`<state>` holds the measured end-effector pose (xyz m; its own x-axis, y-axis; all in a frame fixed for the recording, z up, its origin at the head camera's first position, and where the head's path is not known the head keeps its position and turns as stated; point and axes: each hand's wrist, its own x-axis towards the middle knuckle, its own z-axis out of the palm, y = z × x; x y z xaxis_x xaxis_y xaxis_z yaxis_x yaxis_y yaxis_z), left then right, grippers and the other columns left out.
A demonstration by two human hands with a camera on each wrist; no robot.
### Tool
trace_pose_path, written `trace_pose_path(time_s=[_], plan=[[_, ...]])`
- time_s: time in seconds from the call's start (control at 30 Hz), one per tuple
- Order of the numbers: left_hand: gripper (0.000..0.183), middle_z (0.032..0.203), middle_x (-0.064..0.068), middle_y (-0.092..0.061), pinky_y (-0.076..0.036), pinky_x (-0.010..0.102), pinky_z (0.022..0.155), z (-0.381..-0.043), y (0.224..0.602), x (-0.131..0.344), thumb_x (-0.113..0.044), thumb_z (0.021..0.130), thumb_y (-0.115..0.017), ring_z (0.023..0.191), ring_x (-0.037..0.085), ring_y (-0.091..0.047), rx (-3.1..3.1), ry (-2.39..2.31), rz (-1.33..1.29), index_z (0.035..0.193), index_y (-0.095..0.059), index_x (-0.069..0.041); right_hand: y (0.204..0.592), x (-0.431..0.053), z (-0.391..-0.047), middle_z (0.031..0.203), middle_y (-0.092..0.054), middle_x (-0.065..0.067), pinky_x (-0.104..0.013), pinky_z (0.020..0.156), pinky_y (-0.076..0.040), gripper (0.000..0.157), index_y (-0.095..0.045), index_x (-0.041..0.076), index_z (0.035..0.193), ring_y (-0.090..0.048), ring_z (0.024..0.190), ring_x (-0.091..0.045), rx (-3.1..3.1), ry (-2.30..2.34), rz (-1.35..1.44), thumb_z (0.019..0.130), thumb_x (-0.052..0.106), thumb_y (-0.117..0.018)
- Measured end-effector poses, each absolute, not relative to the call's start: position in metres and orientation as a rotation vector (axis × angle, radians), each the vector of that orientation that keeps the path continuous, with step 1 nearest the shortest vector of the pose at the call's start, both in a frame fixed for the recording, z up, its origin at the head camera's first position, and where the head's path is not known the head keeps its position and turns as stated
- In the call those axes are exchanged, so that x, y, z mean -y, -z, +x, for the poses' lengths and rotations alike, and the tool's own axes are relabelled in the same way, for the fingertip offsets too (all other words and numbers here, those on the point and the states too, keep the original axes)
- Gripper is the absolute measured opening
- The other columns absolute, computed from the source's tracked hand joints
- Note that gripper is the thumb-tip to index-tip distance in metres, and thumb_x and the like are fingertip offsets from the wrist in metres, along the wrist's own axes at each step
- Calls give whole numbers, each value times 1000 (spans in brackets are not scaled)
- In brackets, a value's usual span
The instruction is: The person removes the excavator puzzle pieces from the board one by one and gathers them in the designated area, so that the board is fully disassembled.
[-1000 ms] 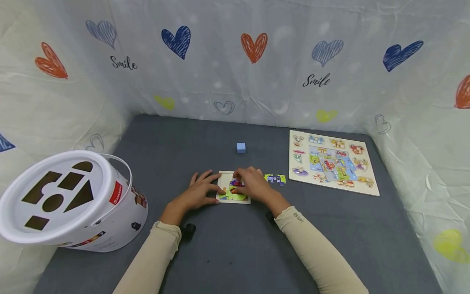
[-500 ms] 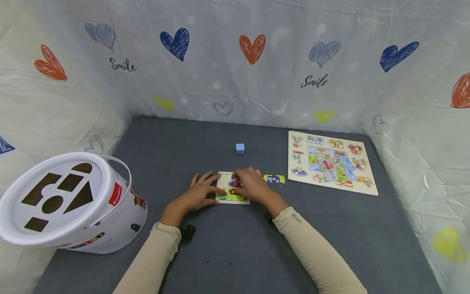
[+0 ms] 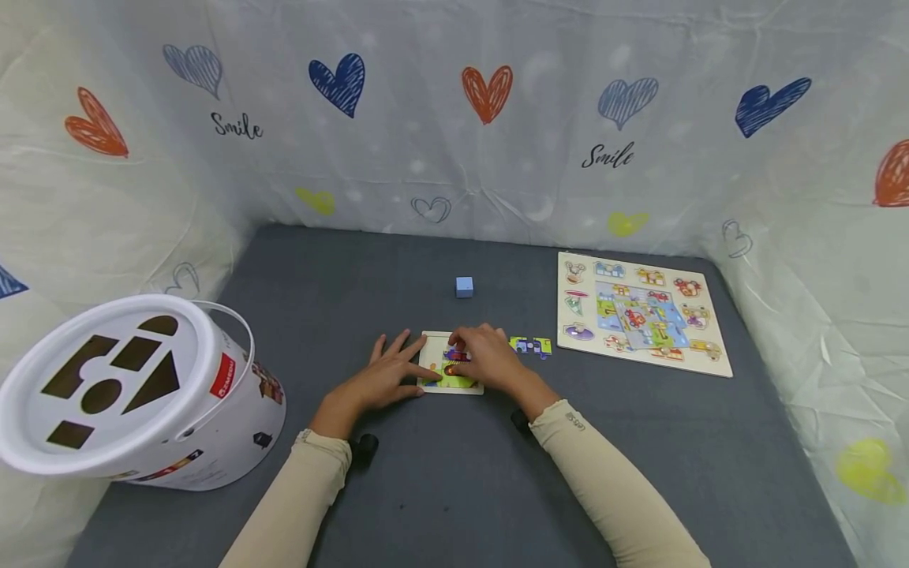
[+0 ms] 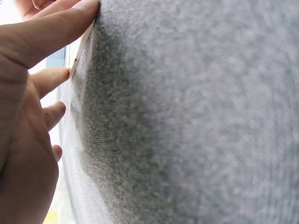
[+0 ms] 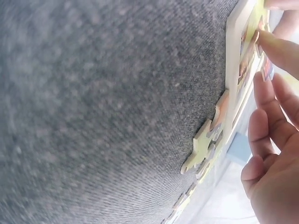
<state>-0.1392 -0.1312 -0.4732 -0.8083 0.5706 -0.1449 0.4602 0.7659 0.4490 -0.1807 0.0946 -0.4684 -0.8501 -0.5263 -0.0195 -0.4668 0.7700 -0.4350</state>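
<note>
A small wooden puzzle tray point(image 3: 435, 345) lies in front of me, with colourful jigsaw pieces fitted in its lower part. My left hand point(image 3: 376, 384) is spread at its left side, the index finger reaching over the pieces and the thumb at the near left corner. From the right, my right hand point(image 3: 486, 359) pinches a jigsaw piece point(image 5: 267, 70) between thumb and fingertips, tilted over the tray. My hand hides much of that piece in the head view. Just right of the tray, loose jigsaw pieces point(image 3: 531, 345) lie on the grey cloth.
A small blue cube point(image 3: 465, 287) stands beyond the tray. At the back right lies a large wooden puzzle board point(image 3: 582, 347) with picture cards on it. A white bucket point(image 3: 248, 426) with shape holes in its lid stands at the left. A heart-printed curtain point(image 3: 398, 158) surrounds the table.
My left index finger has slid slightly right over the pieces in the tray. My right hand keeps its pinch in nearly the same place.
</note>
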Motion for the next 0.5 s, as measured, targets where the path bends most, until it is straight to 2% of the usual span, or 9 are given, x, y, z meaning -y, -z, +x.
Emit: trace_pose_path(time_s=[0.2, 0.5], plan=[[34, 160, 15, -20, 2, 69, 111, -140, 472, 130, -31, 92, -67, 148, 43, -3, -2688, -574, 807, 126, -67, -30, 467, -97, -181, 95, -69, 5, -34, 75, -32, 18, -67, 17, 108, -53, 89, -15, -2802, 771, -778, 90, 20, -70], [35, 160, 15, -22, 0, 70, 110, -138, 470, 130, -30, 91, -68, 148, 43, -6, -2695, -558, 782, 126, -68, -28, 458, -106, -186, 95, -69, 5, -45, 90, -35, 12, -67, 16, 107, -56, 92, -17, -2709, 927, -703, 95, 18, -63]])
